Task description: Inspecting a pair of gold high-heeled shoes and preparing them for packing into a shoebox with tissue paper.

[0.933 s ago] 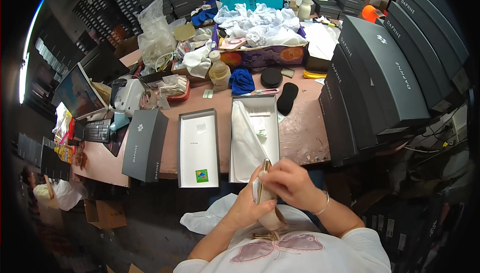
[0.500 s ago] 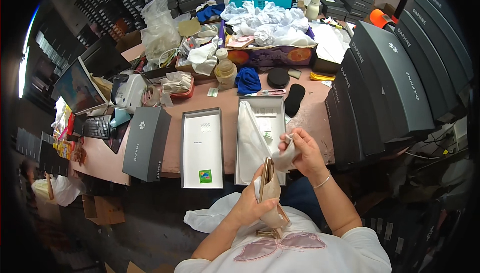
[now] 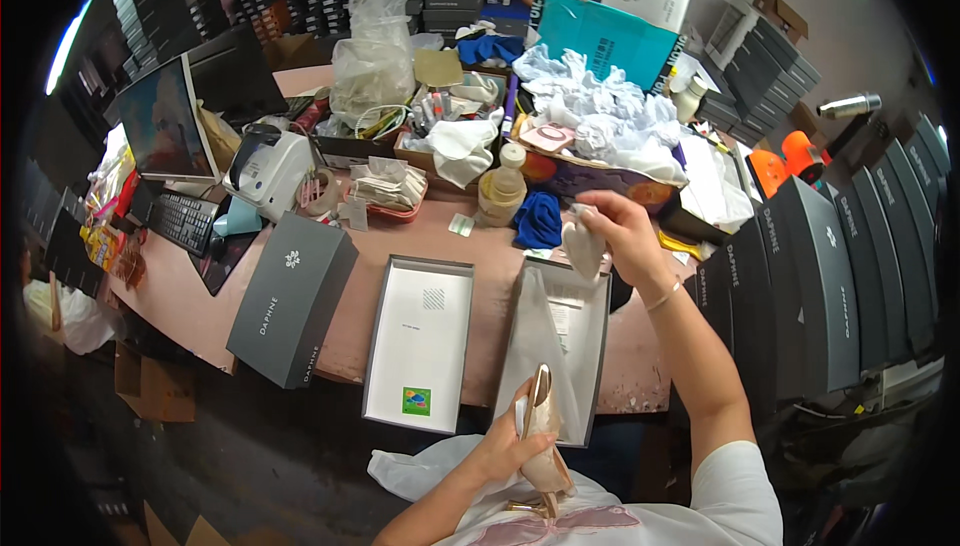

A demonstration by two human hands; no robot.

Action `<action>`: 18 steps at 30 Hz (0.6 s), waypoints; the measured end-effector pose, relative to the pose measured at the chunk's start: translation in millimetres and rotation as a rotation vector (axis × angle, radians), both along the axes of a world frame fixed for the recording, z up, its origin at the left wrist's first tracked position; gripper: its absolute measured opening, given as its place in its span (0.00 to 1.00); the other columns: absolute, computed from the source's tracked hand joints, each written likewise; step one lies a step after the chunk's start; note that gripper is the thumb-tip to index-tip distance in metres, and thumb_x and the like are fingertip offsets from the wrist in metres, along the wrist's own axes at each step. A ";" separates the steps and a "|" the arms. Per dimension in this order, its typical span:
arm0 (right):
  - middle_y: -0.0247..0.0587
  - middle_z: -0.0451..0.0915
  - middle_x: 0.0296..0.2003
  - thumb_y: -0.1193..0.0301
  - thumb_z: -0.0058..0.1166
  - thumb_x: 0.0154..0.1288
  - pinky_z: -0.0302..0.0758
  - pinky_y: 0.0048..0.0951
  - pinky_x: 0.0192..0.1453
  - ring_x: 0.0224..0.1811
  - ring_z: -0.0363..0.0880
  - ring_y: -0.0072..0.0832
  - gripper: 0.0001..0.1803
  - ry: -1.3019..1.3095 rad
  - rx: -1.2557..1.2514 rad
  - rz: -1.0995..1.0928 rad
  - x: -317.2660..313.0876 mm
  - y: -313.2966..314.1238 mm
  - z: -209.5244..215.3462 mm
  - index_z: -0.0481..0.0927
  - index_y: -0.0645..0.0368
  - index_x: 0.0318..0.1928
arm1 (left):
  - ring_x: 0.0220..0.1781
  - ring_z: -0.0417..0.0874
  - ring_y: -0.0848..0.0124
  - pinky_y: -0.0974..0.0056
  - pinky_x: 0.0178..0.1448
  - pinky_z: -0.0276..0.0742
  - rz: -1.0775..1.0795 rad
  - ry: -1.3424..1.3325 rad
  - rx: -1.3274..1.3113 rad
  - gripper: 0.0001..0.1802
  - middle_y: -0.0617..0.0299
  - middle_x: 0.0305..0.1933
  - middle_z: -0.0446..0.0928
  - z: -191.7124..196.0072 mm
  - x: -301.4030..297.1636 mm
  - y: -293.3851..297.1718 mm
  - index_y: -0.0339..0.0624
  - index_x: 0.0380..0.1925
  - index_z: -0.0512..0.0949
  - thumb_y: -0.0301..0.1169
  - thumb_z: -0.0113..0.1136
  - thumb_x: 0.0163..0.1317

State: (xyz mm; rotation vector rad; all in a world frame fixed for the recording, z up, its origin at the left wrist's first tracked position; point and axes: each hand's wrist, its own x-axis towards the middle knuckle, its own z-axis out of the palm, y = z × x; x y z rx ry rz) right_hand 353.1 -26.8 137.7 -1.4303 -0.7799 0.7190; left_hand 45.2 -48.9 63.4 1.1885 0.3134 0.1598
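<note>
My left hand [image 3: 503, 448] is closed around a beige-gold heeled shoe [image 3: 542, 438], held low before my chest with its heel toward me. Raised over the table to the right, my right hand [image 3: 622, 229] pinches a wad of pale stuffing paper [image 3: 583, 251]. Between the hands lies an open shoe box [image 3: 592, 331], with white tissue paper [image 3: 538, 331] along its left side. An upturned box lid [image 3: 418, 346] with a white inside and a green sticker rests left of it.
A closed dark grey shoe box [image 3: 292, 296] stands farther left. Crumpled white paper [image 3: 600, 106] fills a purple carton [image 3: 595, 176] at the back. Stacked shoe boxes [image 3: 790, 286] rise on the right. A bottle [image 3: 502, 186], blue cloth [image 3: 538, 220], label printer [image 3: 270, 171] and monitor [image 3: 168, 126] stand about.
My right hand has moved up and away from the shoe, carrying the wad of paper over the table. The left hand still holds the shoe. The view has tilted up and shifted.
</note>
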 end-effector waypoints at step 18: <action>0.50 0.75 0.49 0.69 0.61 0.59 0.73 0.38 0.55 0.51 0.76 0.45 0.21 -1.057 0.034 -0.209 35.8 143.7 -83.3 0.78 0.58 0.53 | 0.66 0.64 0.64 0.63 0.69 0.58 -0.003 -0.031 -0.115 0.48 0.49 0.65 0.61 -32.4 2.0 23.7 0.31 0.71 0.45 0.39 0.61 0.58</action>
